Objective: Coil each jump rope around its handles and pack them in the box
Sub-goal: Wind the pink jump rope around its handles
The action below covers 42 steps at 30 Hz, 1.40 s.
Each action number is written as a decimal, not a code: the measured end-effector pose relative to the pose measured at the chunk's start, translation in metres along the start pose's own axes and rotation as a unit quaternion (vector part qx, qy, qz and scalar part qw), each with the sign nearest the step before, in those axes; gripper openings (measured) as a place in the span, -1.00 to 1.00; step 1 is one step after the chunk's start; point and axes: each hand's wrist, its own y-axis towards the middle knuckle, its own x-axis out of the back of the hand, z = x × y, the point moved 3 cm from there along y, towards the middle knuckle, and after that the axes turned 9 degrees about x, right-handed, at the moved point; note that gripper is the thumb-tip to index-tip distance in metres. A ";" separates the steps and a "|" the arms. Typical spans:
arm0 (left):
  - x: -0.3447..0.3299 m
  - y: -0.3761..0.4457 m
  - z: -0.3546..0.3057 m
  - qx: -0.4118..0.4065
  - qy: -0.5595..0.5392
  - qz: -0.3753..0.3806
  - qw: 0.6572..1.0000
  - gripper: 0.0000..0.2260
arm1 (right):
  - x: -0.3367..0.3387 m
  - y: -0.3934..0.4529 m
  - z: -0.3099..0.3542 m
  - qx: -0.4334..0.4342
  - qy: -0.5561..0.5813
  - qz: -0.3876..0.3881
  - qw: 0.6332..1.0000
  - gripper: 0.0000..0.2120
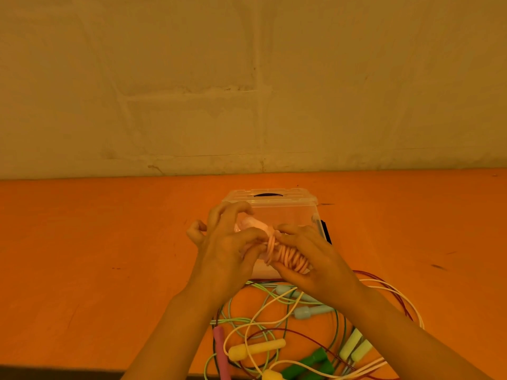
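From the head view, a pink jump rope (285, 255) coiled round its handles is gripped by the curled right hand (310, 259) and pinched by the left hand (227, 242), right over the clear box (288, 209) on the orange tabletop (109, 242), loose ropes (274, 338) piled nearer.

A clear glossy plastic box (288, 212) stands on a matt orange tabletop (96, 242); smooth rubbery pink rope (288, 256) coiled.

Both hands (227, 250) hold a coiled pink rope (288, 256) over the box (290, 212).
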 end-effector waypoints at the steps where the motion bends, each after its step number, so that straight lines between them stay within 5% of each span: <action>1: -0.003 -0.001 0.001 -0.013 0.009 0.025 1.000 -0.91 | 0.000 -0.001 0.001 0.003 -0.001 0.002 1.000 -0.56; 6: -0.015 -0.010 0.009 -0.052 0.029 0.114 0.992 -0.83 | 0.002 0.002 0.003 0.012 -0.076 0.033 0.997 -0.56; 14: -0.013 -0.009 -0.012 -0.031 -0.081 0.034 0.996 -0.85 | -0.006 0.017 0.024 -0.045 -0.195 0.071 0.977 -0.37; 21: -0.016 -0.013 -0.015 0.022 -0.092 0.009 0.996 -0.71 | -0.001 0.009 0.006 0.048 -0.276 0.049 0.959 -0.38; 25: -0.015 -0.015 -0.018 0.011 -0.102 0.007 0.995 -0.88 | 0.006 0.004 0.000 0.087 -0.320 0.052 0.942 -0.55; 37: -0.014 -0.016 -0.015 -0.025 -0.062 0.066 0.996 -0.86 | 0.007 -0.002 0.003 0.089 -0.250 0.060 0.962 -0.42; 42: -0.010 -0.016 -0.019 -0.063 -0.008 0.031 0.997 -0.78 | 0.009 -0.004 -0.007 0.106 -0.244 0.102 0.959 -0.40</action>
